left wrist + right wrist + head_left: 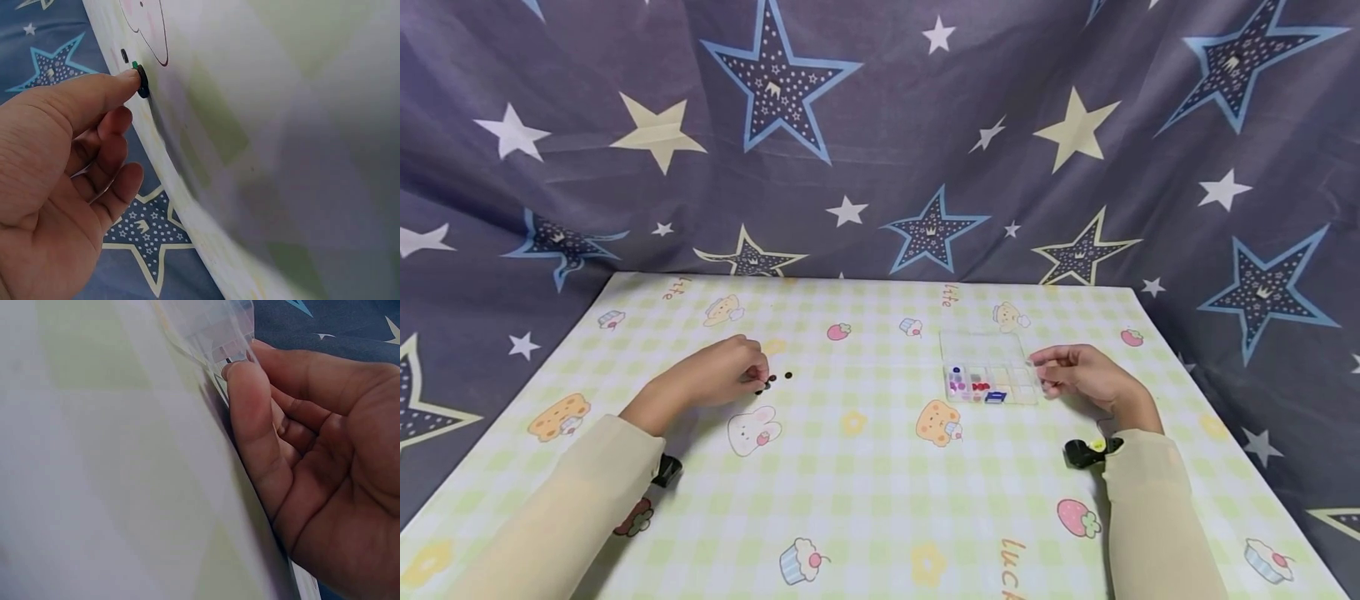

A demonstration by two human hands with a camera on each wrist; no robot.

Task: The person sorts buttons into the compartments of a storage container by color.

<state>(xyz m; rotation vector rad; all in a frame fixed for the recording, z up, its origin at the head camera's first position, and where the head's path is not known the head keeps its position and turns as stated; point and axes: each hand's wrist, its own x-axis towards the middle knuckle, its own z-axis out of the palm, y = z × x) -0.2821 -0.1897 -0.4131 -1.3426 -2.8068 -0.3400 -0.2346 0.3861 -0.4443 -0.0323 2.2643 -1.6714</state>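
Beside the small dark round pieces (788,375) on the left of the table is my left hand (730,372). In the left wrist view its thumb tip (128,80) presses a small black disc (143,82) close to the tabletop, with a bit of green at the disc's edge; the index finger is hidden. A clear plastic compartment box (1011,375) lies on the right with its lid folded back. Red pieces (981,387), pink pieces (956,386) and dark blue ones sit in its near-left compartments. My right hand (1078,375) pinches the box's right edge between thumb and fingers.
A pale green checked cloth (850,467) printed with cartoon figures covers the table. Behind it hangs a dark curtain (880,133) with stars. Another black piece (124,55) lies just past the left thumb in the left wrist view.
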